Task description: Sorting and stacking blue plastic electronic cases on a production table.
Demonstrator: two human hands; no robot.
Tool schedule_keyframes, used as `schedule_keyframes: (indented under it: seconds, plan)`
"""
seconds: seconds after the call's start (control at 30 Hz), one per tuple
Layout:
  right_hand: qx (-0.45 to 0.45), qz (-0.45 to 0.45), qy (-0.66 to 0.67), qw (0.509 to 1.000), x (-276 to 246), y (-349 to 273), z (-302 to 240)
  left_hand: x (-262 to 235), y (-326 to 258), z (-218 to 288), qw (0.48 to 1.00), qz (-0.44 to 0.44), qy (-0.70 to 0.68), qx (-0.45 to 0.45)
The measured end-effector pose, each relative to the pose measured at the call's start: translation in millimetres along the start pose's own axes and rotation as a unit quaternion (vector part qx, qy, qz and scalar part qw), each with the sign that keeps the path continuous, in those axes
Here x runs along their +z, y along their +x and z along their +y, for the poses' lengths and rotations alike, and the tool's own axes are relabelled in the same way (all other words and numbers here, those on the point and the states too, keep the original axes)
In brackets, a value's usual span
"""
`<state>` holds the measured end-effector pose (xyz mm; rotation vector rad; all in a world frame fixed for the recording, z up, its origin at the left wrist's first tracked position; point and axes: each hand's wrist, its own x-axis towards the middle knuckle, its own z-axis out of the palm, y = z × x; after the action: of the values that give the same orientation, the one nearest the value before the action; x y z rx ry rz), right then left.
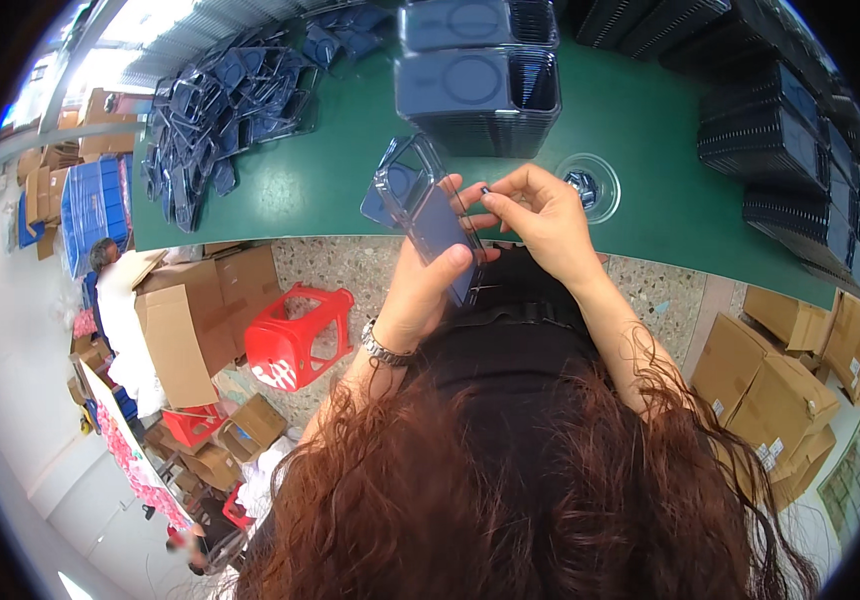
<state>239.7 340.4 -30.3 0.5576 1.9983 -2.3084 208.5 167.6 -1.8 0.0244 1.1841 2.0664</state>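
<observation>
My left hand (418, 285), with a metal watch on its wrist, is wrapped round a translucent dark-blue phone case (442, 228). The case is tilted, its large camera cutout at the far end. Close to the case's right edge, my right hand (558, 222) pinches a small dark piece (486, 191) between thumb and fingertips. A round clear bowl (614, 192) with small dark-blue pieces (580, 187) stands just right of that hand. Behind the held case, another blue phone case (375, 207) lies partly hidden on the green table (345, 160).
Tall stacks of phone cases (475, 95) stand beyond my hands, with more dark stacks (765, 130) at the right. A loose heap of cases (225, 115) covers the table's left. Below are a red stool (300, 335) and cardboard boxes (760, 390).
</observation>
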Motion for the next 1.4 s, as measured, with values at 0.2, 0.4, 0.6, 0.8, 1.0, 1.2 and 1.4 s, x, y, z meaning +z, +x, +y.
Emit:
schedule_keyframes:
  seconds: [0.2,0.4,0.6,0.8,1.0,1.2,1.4]
  plan:
    - [-0.226,-0.019,-0.221,0.949,17.5,-13.2,-11.2,2.5,-5.5,-3.9,0.993,0.045,0.069,0.085]
    - [-0.275,0.050,-0.263,0.923,29.0,-15.5,-6.9,18.7,-6.5,-0.5,0.992,0.045,0.059,0.101]
    - [-0.119,-0.015,-0.190,0.974,32.3,-20.2,-17.8,13.8,-5.9,-6.3,0.992,0.034,0.083,0.093]
    - [-0.115,-0.026,-0.171,0.978,35.2,-15.9,-17.1,4.5,-5.0,-8.6,0.989,0.034,0.105,0.100]
    - [-0.069,-0.111,-0.166,0.977,27.5,5.9,21.6,-43.9,8.9,9.4,0.980,0.132,0.148,0.008]
    - [0.038,-0.138,-0.275,0.951,8.4,9.4,45.5,-148.3,64.9,-21.7,0.644,0.297,0.705,0.016]
    - [0.081,-0.139,-0.318,0.934,9.6,14.9,70.5,-151.5,104.6,-39.9,0.580,0.292,0.758,-0.062]
